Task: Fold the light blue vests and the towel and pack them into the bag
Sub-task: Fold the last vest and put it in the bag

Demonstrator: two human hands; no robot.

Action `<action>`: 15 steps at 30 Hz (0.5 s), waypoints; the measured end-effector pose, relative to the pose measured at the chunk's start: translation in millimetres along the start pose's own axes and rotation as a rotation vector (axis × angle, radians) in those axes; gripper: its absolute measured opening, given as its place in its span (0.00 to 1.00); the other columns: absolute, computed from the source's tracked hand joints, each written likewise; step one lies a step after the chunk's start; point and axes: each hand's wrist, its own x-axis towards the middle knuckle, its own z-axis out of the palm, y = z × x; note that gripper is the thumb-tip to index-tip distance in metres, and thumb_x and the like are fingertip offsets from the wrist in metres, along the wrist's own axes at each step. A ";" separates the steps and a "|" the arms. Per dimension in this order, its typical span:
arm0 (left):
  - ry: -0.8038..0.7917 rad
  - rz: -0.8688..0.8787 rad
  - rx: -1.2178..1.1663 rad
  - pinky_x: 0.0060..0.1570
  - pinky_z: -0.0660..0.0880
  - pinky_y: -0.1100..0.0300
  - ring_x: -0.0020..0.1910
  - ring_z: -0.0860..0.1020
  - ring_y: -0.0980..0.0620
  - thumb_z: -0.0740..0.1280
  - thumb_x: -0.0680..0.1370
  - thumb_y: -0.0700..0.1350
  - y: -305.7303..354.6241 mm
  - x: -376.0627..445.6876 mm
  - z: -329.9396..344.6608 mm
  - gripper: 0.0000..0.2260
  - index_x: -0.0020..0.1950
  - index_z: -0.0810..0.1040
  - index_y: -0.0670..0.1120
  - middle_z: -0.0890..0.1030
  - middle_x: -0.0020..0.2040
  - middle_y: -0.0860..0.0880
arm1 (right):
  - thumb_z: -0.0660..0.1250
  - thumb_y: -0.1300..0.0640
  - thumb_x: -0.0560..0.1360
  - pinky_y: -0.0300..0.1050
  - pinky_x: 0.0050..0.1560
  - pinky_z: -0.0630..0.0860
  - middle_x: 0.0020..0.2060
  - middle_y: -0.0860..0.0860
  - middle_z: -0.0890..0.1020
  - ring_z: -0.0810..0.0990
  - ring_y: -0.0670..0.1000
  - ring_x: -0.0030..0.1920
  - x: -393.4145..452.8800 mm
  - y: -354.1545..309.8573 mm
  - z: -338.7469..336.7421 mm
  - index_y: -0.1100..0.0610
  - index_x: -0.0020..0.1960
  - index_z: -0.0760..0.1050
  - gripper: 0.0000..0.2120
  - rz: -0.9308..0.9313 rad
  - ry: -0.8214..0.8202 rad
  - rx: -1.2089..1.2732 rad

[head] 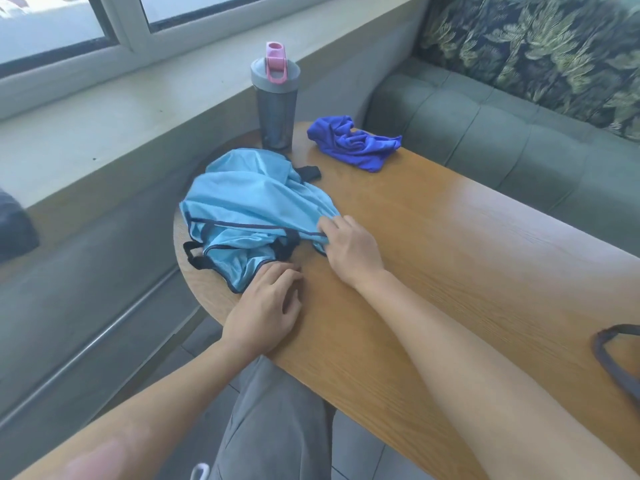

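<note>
A crumpled heap of light blue vests [249, 199] with dark trim and black straps lies on the left end of the wooden table [450, 244]. My right hand [349, 247] pinches the heap's near right edge along the dark trim. My left hand [268, 306] rests at the heap's near corner, fingers curled onto the fabric's hem. A bunched dark blue towel [353, 143] lies farther back on the table, apart from the vests. A dark strap loop [616, 362], perhaps part of the bag, shows at the right edge.
A grey shaker bottle [276, 102] with a pink cap stands upright just behind the vests. A window sill [121, 126] runs along the left. A green sofa [502, 133] with a leaf-pattern cushion sits behind the table. My grey-trousered leg [277, 420] is below the table edge.
</note>
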 end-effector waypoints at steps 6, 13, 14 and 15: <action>-0.012 -0.039 0.014 0.59 0.74 0.55 0.61 0.74 0.49 0.67 0.79 0.42 5.1 -2.9 -5.0 0.11 0.62 0.75 0.47 0.77 0.59 0.51 | 0.75 0.60 0.68 0.42 0.31 0.60 0.38 0.50 0.75 0.73 0.54 0.41 -86.3 32.9 -26.6 0.55 0.42 0.70 0.13 0.279 0.043 -0.131; -0.040 -0.067 0.022 0.56 0.73 0.53 0.56 0.73 0.47 0.68 0.77 0.43 7.6 -2.6 -5.9 0.13 0.61 0.73 0.47 0.77 0.56 0.48 | 0.71 0.56 0.76 0.45 0.35 0.66 0.48 0.53 0.77 0.79 0.58 0.42 -169.2 59.0 -58.1 0.60 0.50 0.78 0.07 0.558 -0.004 -0.186; -0.036 -0.049 0.027 0.56 0.72 0.53 0.56 0.73 0.47 0.68 0.77 0.42 7.3 -2.4 -6.2 0.13 0.61 0.73 0.46 0.76 0.56 0.49 | 0.71 0.56 0.76 0.46 0.35 0.65 0.49 0.53 0.77 0.79 0.60 0.41 -178.1 61.9 -63.0 0.60 0.51 0.78 0.08 0.597 -0.010 -0.195; -0.029 -0.034 0.030 0.57 0.72 0.54 0.57 0.73 0.47 0.68 0.77 0.42 7.4 -2.3 -6.2 0.12 0.60 0.74 0.45 0.76 0.55 0.49 | 0.70 0.55 0.77 0.46 0.35 0.65 0.49 0.54 0.77 0.80 0.61 0.40 -186.9 65.1 -67.7 0.60 0.52 0.78 0.09 0.625 -0.018 -0.214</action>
